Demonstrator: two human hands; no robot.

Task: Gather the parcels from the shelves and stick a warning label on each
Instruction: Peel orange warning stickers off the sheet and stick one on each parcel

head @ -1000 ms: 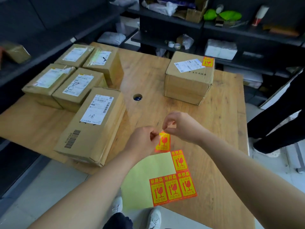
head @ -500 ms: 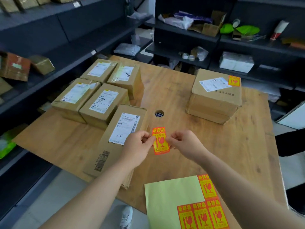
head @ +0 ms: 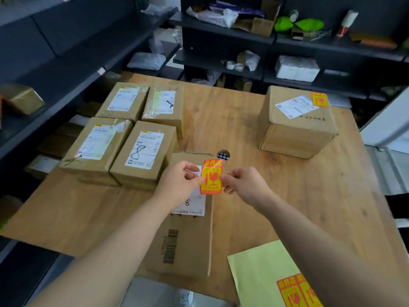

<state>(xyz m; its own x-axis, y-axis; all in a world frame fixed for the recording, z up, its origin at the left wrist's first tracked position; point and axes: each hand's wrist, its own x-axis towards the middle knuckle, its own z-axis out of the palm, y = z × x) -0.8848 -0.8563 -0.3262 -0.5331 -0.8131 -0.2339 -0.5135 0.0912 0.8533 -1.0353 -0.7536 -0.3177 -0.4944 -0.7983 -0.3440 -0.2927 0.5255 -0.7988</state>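
An orange-and-yellow warning label (head: 211,177) hangs between my hands above the long flat parcel (head: 188,238) near the table's front edge. My left hand (head: 177,181) pinches the label's left edge and my right hand (head: 243,185) pinches its right edge. Behind the long parcel several smaller cardboard parcels (head: 143,149) stand in a block, each with a white shipping slip. A larger box (head: 296,122) at the back right carries a warning label on its top corner. The yellow-green backing sheet (head: 265,275) with more labels lies at the front right.
The wooden table (head: 287,191) has a round cable hole (head: 223,155) just beyond the label. Dark shelves (head: 66,69) with more parcels run along the left, and shelves with bags, tape rolls and boxes stand behind the table.
Both hands carried the peeled label away from the backing sheet, forward and left, until it hung over the long parcel. The view has swung left with them.
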